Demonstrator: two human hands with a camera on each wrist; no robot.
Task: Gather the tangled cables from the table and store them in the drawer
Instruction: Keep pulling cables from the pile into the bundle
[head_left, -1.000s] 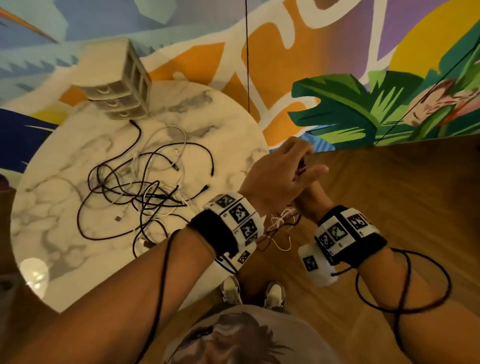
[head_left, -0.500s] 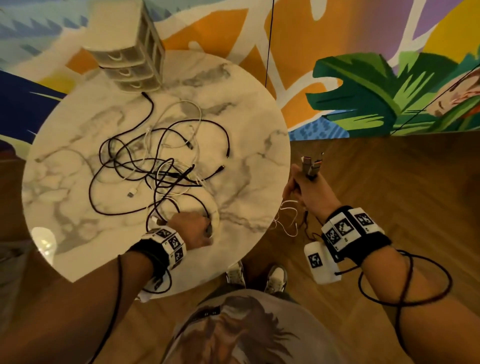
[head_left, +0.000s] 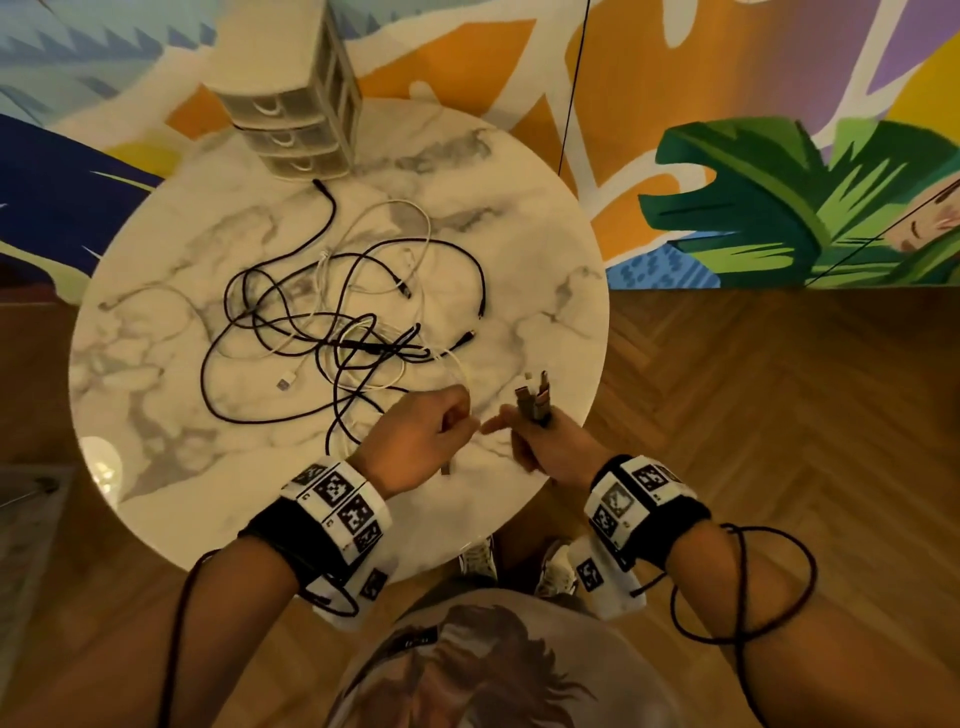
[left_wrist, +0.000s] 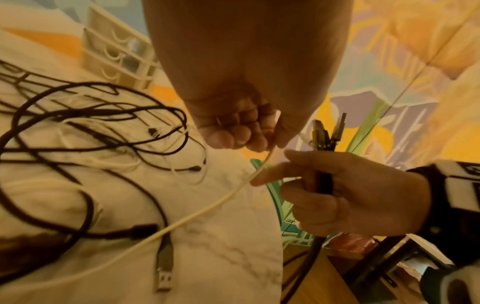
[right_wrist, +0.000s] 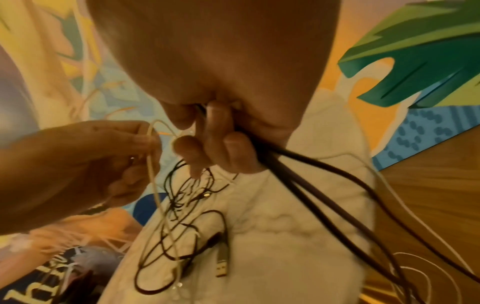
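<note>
Warm, dim indoor light; a bright glare spot sits on the table (head_left: 101, 462) near its edge. Both wrist views are soft, blurred, and bent at the edges.

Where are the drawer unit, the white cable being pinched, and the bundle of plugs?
drawer unit (head_left: 291, 130), head view, middle drawer front.
white cable (left_wrist: 221, 202), left wrist view, mid-length stretch.
bundle of plugs (head_left: 535, 400), head view, plug ends above right hand.
</note>
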